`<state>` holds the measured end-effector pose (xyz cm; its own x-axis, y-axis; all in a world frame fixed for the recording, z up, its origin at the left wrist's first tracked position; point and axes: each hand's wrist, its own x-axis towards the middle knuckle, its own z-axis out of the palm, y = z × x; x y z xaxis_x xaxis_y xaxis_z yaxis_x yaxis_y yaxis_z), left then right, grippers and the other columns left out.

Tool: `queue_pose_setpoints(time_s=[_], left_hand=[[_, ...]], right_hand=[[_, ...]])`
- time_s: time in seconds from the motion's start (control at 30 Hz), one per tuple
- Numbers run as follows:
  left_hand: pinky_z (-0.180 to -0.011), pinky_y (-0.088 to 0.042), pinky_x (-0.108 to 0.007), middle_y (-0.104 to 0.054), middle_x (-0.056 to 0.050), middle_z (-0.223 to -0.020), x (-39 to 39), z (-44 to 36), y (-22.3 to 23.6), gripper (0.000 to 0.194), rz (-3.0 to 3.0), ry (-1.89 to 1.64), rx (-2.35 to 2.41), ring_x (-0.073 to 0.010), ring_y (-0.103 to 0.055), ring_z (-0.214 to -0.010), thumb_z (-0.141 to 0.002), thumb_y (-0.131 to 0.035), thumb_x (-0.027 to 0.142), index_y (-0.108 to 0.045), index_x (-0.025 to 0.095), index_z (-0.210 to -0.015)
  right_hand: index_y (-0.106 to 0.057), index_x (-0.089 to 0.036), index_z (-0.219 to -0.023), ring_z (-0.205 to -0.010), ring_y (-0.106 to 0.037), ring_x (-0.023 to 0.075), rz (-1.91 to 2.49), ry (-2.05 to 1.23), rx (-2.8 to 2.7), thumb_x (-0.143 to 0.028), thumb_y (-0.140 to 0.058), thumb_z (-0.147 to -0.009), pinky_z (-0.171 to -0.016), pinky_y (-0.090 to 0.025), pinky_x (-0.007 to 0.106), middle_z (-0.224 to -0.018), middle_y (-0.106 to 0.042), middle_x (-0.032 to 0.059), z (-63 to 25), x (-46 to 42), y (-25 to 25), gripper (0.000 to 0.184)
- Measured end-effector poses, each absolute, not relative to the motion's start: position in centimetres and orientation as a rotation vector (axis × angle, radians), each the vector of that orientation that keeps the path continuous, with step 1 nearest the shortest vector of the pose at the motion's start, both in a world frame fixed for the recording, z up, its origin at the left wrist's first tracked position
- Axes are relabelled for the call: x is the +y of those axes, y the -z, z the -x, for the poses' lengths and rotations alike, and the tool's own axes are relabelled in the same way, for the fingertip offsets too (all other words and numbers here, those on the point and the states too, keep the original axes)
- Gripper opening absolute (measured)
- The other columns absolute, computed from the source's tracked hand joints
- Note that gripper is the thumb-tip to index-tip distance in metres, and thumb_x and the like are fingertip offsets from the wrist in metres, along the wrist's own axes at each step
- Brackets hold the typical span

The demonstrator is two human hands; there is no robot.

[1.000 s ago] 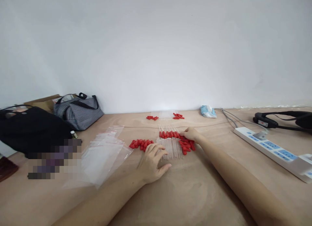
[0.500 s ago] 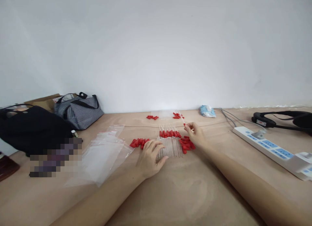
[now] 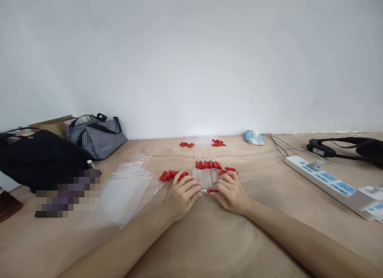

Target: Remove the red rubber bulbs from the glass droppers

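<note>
My left hand (image 3: 183, 193) is closed, its thumb and fingertips pinching the end of a clear glass tube (image 3: 204, 191). Opposite it, my right hand (image 3: 232, 194) grips a red rubber bulb (image 3: 212, 190) that meets the tube's other end. Just beyond the fingers lies a row of bare glass tubes (image 3: 206, 177). Behind that row, glass droppers with red bulbs (image 3: 208, 165) lie side by side, tips away from me. Loose red bulbs are heaped at the left (image 3: 169, 175), partly behind my left hand, and more red bulbs (image 3: 230, 170) are by my right hand.
Clear zip bags (image 3: 127, 190) are spread on the left. Farther back lie more red bulbs (image 3: 187, 144) and thin tubes. A striped bag (image 3: 98, 136) and a black bag (image 3: 38, 158) stand left. A power strip (image 3: 323, 178), a tissue pack (image 3: 254, 137) and a black headset (image 3: 323, 147) are right.
My right hand has come down and toward me from the back, where it held a red-bulbed glass dropper. My left hand has gone from loosely open to pinching a tube.
</note>
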<state>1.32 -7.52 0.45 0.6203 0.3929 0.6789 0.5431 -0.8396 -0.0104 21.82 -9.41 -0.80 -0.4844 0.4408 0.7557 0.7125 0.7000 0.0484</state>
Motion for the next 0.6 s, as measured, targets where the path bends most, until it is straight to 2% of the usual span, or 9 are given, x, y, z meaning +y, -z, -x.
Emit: queue_pose_setpoints(time_s=[0.23, 0.43, 0.6], left_hand=[[-0.096, -0.025, -0.045, -0.068, 0.003, -0.078, -7.08, -1.38, -0.40, 0.016, 2.677, 1.048, -0.832, -0.0168, -0.057, -0.085, -0.083, -0.047, 0.022, -0.062, 0.023, -0.079], [-0.096, -0.026, -0.045, -0.068, 0.002, -0.078, -7.48, -1.28, -0.56, 0.019, 2.686, 1.007, -0.816, -0.0162, -0.057, -0.084, -0.083, -0.046, 0.020, -0.062, 0.023, -0.075], [-0.096, -0.027, -0.043, -0.067, 0.001, -0.075, -7.59, -1.14, -0.38, 0.020, 2.711, 1.016, -0.824, -0.0154, -0.057, -0.083, -0.083, -0.045, 0.019, -0.062, 0.022, -0.073]], right_hand=[[-0.060, -0.020, -0.090, -0.073, -0.048, 0.0144, 0.907, 0.525, -2.106, -0.032, -0.052, -0.081, -0.080, -0.028, 0.035, -0.071, -0.061, 0.0012, -21.52, -9.30, 0.98, 0.018], [-0.064, -0.025, -0.077, -0.070, -0.046, 0.0135, 0.880, 0.591, -2.115, -0.031, -0.054, -0.079, -0.083, -0.026, 0.038, -0.060, -0.056, -0.0011, -21.66, -9.46, 1.00, 0.012], [-0.064, -0.026, -0.077, -0.069, -0.045, 0.0133, 0.851, 0.592, -2.143, -0.030, -0.053, -0.079, -0.084, -0.026, 0.039, -0.058, -0.056, -0.0019, -21.87, -9.61, 1.02, 0.012]])
